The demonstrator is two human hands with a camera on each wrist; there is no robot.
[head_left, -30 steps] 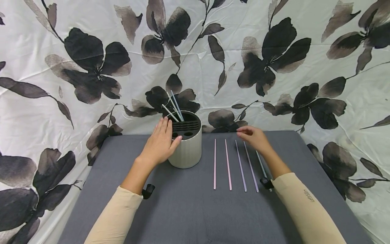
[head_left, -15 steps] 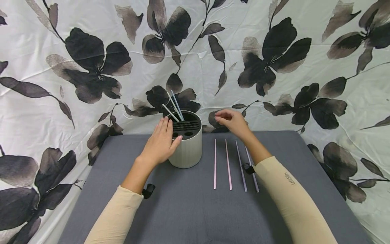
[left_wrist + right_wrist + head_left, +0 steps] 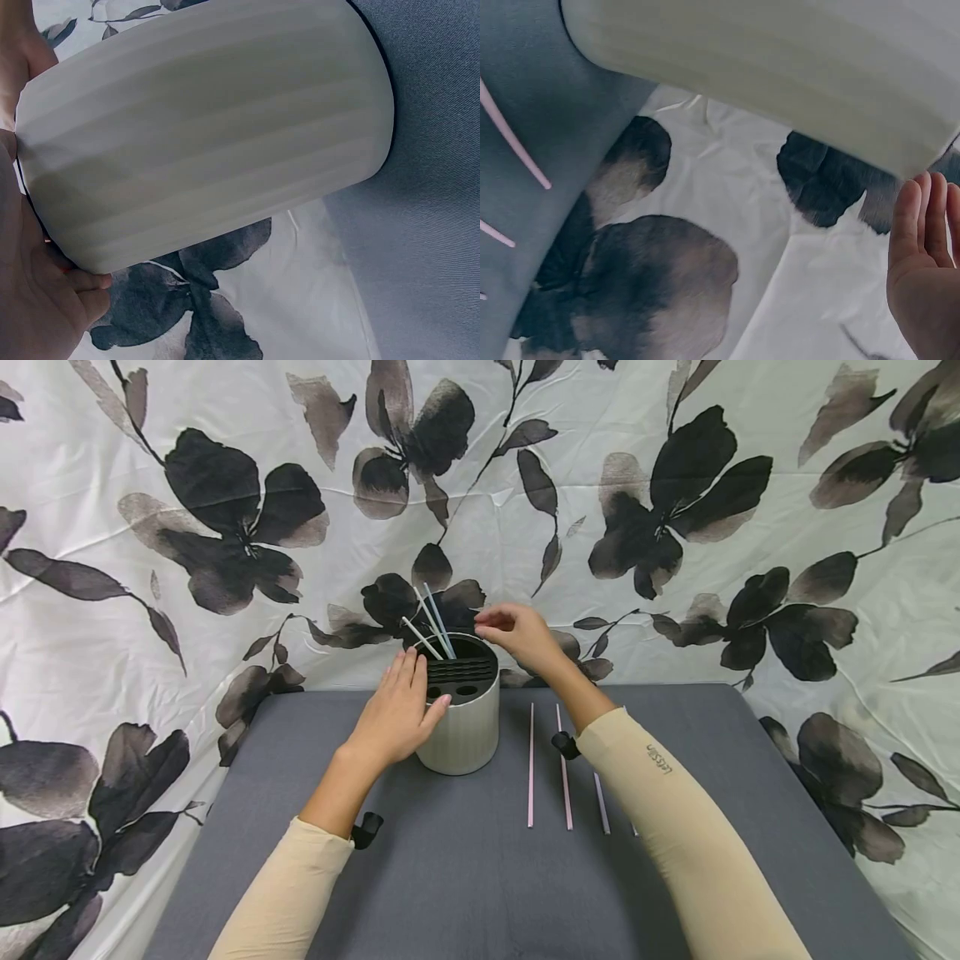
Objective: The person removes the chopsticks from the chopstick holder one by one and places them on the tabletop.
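A pale ribbed round holder [image 3: 465, 735] with a dark slotted top stands on the grey table [image 3: 450, 877]; it also fills the left wrist view [image 3: 210, 127]. Thin pale straws [image 3: 431, 618] lean out of its back left. My left hand [image 3: 397, 710] holds its left side, thumb on the front rim. My right hand [image 3: 517, 635] hovers just above the holder's right rim, fingertips drawn toward the thumb. No straw shows in it. Its fingers [image 3: 922, 225] look straight in the right wrist view. Two pink straws [image 3: 530, 768] and a purple one [image 3: 602, 806] lie to the right.
A white cloth with dark flowers [image 3: 225, 610] hangs behind and around the table. My right forearm lies over the right-hand straws and hides part of them. The table's front half is bare grey surface.
My right hand has risen from the far ends of the lying straws and swung left to above the holder. The left hand and the holder have stayed put.
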